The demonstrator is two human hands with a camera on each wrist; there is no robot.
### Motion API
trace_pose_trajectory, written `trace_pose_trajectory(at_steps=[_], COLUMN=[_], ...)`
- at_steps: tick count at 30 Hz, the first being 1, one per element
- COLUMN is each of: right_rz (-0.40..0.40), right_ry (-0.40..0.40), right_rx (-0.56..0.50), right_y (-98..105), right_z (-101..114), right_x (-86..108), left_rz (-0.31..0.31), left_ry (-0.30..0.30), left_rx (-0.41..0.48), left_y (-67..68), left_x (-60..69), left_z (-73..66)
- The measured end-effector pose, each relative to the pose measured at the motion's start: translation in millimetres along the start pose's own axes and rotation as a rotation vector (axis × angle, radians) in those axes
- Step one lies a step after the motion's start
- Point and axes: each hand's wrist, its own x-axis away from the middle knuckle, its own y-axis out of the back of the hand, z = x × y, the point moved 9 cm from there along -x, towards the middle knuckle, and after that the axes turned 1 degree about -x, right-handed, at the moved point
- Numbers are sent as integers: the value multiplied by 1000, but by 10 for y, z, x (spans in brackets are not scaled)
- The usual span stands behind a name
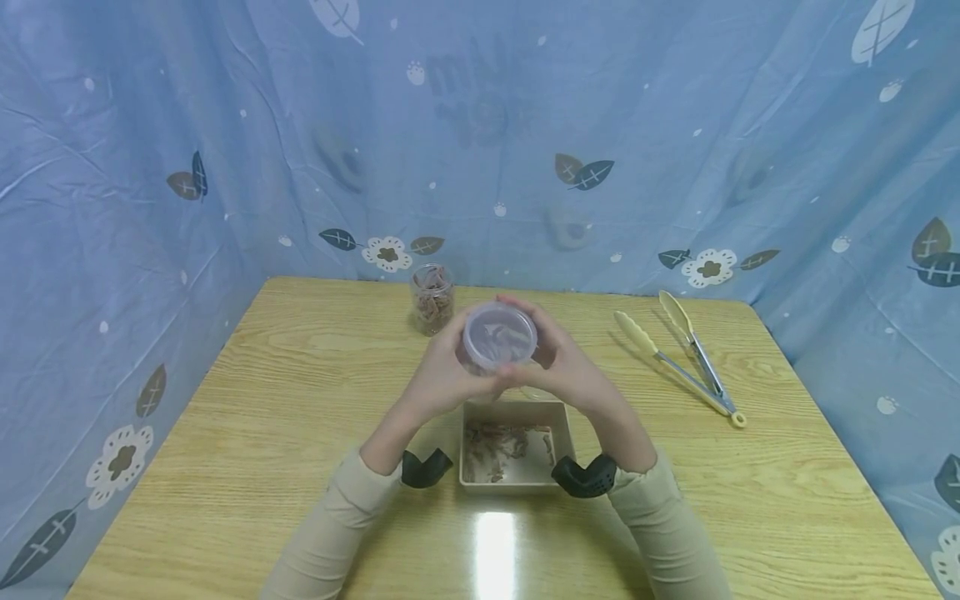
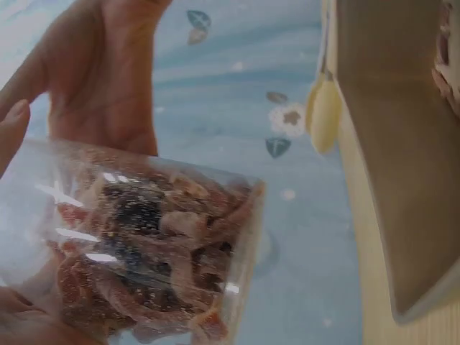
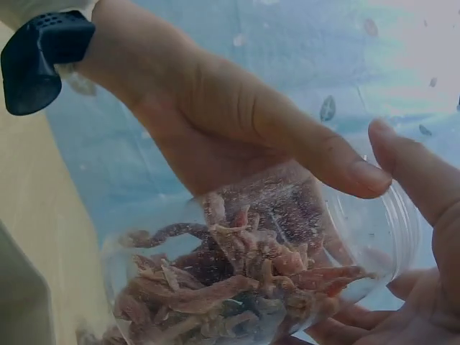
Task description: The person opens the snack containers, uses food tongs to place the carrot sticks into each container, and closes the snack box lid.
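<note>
Both hands hold a clear plastic jar (image 1: 499, 335) raised over the table, with dried reddish-brown strips (image 3: 215, 287) inside. My left hand (image 1: 442, 371) wraps its left side, and my right hand (image 1: 562, 367) grips the other. The thumbs meet near the rim. In the right wrist view the jar lies tilted, its threaded neck (image 3: 395, 230) between the hands; whether a clear lid covers the mouth I cannot tell. Right below, a beige rectangular tray (image 1: 516, 486) holds some strips and crumbs. A clear round piece (image 1: 536, 393) shows partly behind the hands.
A second clear jar (image 1: 432, 302) filled with similar strips stands at the back of the wooden table (image 1: 300, 400). Tongs (image 1: 693, 371) with pale yellow tips lie spread at the right. Blue patterned cloth (image 1: 495, 167) hangs around the back and sides.
</note>
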Motion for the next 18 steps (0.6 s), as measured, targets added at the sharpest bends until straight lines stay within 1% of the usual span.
trace_pose_trajectory(at_steps=[2, 5, 9, 11, 13, 15, 16, 18], right_rz=[8, 50, 127, 158, 173, 168, 160, 132], right_ry=[5, 34, 82, 95, 103, 98, 91, 86], right_rx=[22, 55, 61, 49, 40, 43, 45, 65], right_y=[-3, -9, -36, -52, -65, -65, -62, -46], right_z=[19, 66, 140, 157, 163, 152, 142, 123], right_x=[6, 24, 56, 65, 68, 64, 61, 49], left_rz=[11, 66, 191, 264, 316, 330, 326, 296], left_ry=[-8, -37, -84, -96, -101, -108, -111, -115], left_rx=[16, 67, 150, 206, 240, 233, 223, 177], left_y=[-3, -32, -101, -146, -180, -184, -179, -153], left_x=[-4, -7, 13, 31, 46, 54, 53, 47], left_z=[-10, -50, -106, -125, -130, -132, -129, -113])
